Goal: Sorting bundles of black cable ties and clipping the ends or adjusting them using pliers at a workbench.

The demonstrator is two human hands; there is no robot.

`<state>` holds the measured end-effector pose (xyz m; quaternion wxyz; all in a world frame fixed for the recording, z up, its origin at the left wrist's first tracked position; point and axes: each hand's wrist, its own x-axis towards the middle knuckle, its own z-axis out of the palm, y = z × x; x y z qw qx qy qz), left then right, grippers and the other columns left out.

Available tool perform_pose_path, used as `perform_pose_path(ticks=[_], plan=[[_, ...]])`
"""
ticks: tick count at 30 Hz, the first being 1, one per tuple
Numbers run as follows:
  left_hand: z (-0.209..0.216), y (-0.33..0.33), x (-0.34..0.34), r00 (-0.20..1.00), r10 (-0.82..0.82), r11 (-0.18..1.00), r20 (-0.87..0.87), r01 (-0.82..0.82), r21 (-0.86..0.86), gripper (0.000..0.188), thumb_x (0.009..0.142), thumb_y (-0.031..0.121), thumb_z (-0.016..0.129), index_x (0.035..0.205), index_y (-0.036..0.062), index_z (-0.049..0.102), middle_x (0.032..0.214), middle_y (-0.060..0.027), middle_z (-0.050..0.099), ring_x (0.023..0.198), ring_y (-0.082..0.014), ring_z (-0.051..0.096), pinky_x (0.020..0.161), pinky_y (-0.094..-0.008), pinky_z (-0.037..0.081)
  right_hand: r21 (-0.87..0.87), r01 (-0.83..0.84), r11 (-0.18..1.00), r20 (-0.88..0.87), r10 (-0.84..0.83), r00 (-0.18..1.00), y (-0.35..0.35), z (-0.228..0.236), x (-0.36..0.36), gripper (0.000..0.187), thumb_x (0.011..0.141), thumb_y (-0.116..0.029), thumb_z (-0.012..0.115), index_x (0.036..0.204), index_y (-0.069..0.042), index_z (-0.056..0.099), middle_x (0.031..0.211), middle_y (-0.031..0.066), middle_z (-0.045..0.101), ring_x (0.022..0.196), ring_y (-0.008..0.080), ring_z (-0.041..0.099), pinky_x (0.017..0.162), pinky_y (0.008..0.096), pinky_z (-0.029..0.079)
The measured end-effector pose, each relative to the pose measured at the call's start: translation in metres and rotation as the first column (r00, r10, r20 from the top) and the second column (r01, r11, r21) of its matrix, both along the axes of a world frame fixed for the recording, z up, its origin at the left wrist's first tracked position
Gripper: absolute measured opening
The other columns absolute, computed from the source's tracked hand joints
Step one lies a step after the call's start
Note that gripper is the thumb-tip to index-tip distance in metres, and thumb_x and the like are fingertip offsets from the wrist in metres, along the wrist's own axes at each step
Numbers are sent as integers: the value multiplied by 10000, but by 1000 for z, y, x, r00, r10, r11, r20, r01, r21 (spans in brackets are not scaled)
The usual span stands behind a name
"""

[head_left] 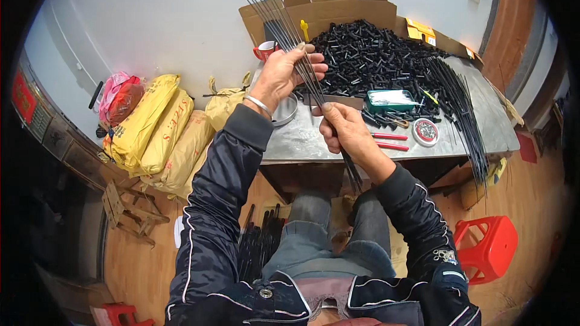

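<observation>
My left hand [284, 73] is closed around a bundle of thin black rods [315, 89], its thumb pressed on top and fingers behind. Lower on the same bundle, my right hand [350, 133] wraps round it, thumb along the rods. The bundle slants over the front of the metal table [311, 139]; its upper ends fan apart, and its lower ends hang past the table edge toward my knees. Beyond my hands lies a big heap of short black tube-like pieces [362, 54]. Red-handled pliers [389, 142] rest beside my right hand.
A teal tray [374, 105] of thin white sticks, a round tub [425, 133] and more black rods [462, 108] lie rightward. Cardboard [344, 11] backs the heap. Left are a red cup [264, 51], yellow sacks [145, 124] and a wooden stool [130, 211]. A red stool [488, 250] stands right.
</observation>
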<state>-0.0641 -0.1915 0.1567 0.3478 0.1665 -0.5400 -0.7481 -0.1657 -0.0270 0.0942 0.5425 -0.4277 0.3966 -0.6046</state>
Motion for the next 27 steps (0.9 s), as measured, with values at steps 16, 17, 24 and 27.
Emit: perform_pose_path(ticks=[16, 17, 24, 27], plan=[[-4, 16, -15, 999, -33, 987, -14, 34, 159, 270, 977, 141, 496, 1202, -5, 528, 1058, -134, 643, 902, -291, 662, 806, -474, 564, -629, 294, 720, -766, -638, -77, 16, -120, -90, 293, 789, -218, 691, 1031, -64, 631, 1010, 84, 628, 954, 294, 563, 827, 417, 417], [-5, 20, -17, 999, -39, 986, -12, 40, 162, 270, 977, 141, 496, 1202, -5, 528, 1058, -134, 643, 902, -291, 662, 806, -474, 564, -607, 284, 742, -789, -606, -100, 22, -125, -94, 305, 764, -208, 704, 1030, -77, 633, 1026, 76, 615, 972, 286, 546, 846, 418, 396], [-17, 48, -15, 975, -218, 971, -46, 221, 86, 306, 961, 98, 500, 1244, -16, 515, 998, -112, 656, 916, -261, 660, 808, -399, 558, -539, 399, 742, -839, -517, -172, 30, -118, -106, 369, 737, -161, 715, 1083, -80, 620, 1068, 94, 612, 1052, 288, 537, 892, 426, 383], [-16, 62, -10, 983, -177, 984, 51, 177, 6, 300, 963, 111, 504, 1228, -29, 517, 968, -108, 659, 900, -262, 663, 801, -407, 559, -568, 381, 730, -720, -664, 200, 14, -79, -102, 491, 738, -143, 704, 1197, -39, 562, 1164, 152, 592, 1116, 338, 528, 951, 404, 406]])
